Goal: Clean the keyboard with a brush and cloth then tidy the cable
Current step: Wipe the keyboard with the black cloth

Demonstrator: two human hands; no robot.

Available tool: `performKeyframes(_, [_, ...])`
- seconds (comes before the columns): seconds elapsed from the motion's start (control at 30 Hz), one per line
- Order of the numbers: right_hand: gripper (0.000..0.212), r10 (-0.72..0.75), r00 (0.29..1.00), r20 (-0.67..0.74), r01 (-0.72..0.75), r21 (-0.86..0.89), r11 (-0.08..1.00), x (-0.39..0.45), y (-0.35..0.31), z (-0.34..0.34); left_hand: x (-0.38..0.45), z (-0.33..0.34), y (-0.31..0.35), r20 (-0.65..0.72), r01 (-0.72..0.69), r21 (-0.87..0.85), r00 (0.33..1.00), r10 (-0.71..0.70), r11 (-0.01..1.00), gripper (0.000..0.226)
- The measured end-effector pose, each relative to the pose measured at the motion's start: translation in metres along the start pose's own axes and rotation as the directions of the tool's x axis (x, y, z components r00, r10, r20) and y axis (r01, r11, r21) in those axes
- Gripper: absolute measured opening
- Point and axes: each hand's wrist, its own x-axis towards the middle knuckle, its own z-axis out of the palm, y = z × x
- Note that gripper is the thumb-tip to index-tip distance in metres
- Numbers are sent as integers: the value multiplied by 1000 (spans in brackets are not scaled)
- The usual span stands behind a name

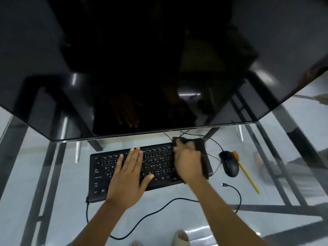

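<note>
From the head view, your left hand point(128, 172) lies flat with fingers straight and slightly spread on the middle keys of the black keyboard point(106, 173), while your right hand point(188, 162) clutches a dark cloth point(204, 157) bunched over the keyboard's right end. The keyboard sits on the glass worktop point(195, 226) just beneath the monitor's point(159, 68) lower edge. Its cable point(159, 208) loops across the bare near glass, and the mouse point(229, 163) and yellow-handled brush point(247, 172) lie close on the right.

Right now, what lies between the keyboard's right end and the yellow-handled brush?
In the head view, a black mouse sits on the glass between the keyboard and the brush, its thin cord running back behind the cloth.
</note>
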Motion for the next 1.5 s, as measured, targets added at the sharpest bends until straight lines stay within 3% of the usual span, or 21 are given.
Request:
performKeyframes(0.1, [38,-256,967,-7,255,-69,964,-9,-2,8,0,-2,0,8,-13,4,1000,13,1000,89])
performKeyframes(0.2, [34,0,999,-42,-7,-174,985,8,54,-1,0,-5,1,0,-13,12,1000,13,1000,96])
performKeyframes(0.3, [32,187,971,-146,-197,-57,979,5,69,-2,5,-9,12,-4,30,16,1000,-30,999,103])
performKeyframes(0.37, [32,3,988,-155,-3,1,1000,-13,45,7,14,-10,28,16,36,-9,999,-36,999,109])
performKeyframes(0.43, [37,-309,948,-82,311,7,951,-35,30,12,23,-10,43,40,19,-49,999,-17,999,114])
performKeyframes(0.5, [38,-430,903,-2,429,59,901,-38,48,5,29,-7,51,81,23,-68,997,-17,997,120])
performKeyframes(0.6, [36,-127,988,-86,139,158,978,-27,101,-7,30,-5,48,104,15,-52,994,-10,999,128])
performKeyframes(0.67, [34,-1,992,-123,27,214,977,-31,109,-6,30,-5,46,112,15,-61,994,-8,998,130])
performKeyframes(0.73, [37,-130,986,-107,147,175,974,-46,81,2,32,-5,45,111,19,-62,994,-12,998,131])
performKeyframes(0.8, [41,-397,917,-36,399,103,911,-71,51,7,33,-4,46,105,14,-75,994,-6,997,131])
performKeyframes(0.87, [48,-503,864,25,497,119,859,-75,52,3,32,-5,46,118,10,-96,993,2,995,131])
performKeyframes(0.9, [49,-465,885,2,460,146,876,-70,65,4,32,-6,46,125,11,-100,992,2,995,132])
performKeyframes(0.97, [44,-229,971,-74,239,197,951,-53,96,1,32,-7,46,128,13,-98,992,0,995,133])
performKeyframes(1.03, [38,-6,992,-123,35,233,972,-45,111,0,32,-9,48,133,13,-99,991,0,995,133])
performKeyframes(1.1, [36,-70,989,-129,94,189,978,-50,89,3,32,-8,48,132,16,-82,991,-5,996,133])
performKeyframes(1.17, [44,-349,936,-54,352,97,931,-69,61,6,32,-8,49,125,22,-94,992,-10,995,134])
performKeyframes(1.23, [45,-460,887,-31,461,33,887,-67,64,4,33,-10,50,133,18,-92,991,-5,996,134])
performKeyframes(1.27, [41,-392,917,-71,395,38,918,-60,75,5,32,-10,51,144,15,-86,990,-2,996,133])
performKeyframes(1.33, [33,-69,985,-156,93,149,984,-41,99,1,32,-11,51,147,19,-88,989,-6,996,133])
performKeyframes(1.4, [30,114,977,-182,-74,212,974,-34,98,2,31,-12,51,145,25,-100,989,-11,995,133])
performKeyframes(1.5, [37,-171,974,-148,192,142,971,-52,44,12,31,-11,51,141,28,-96,990,-14,995,133])
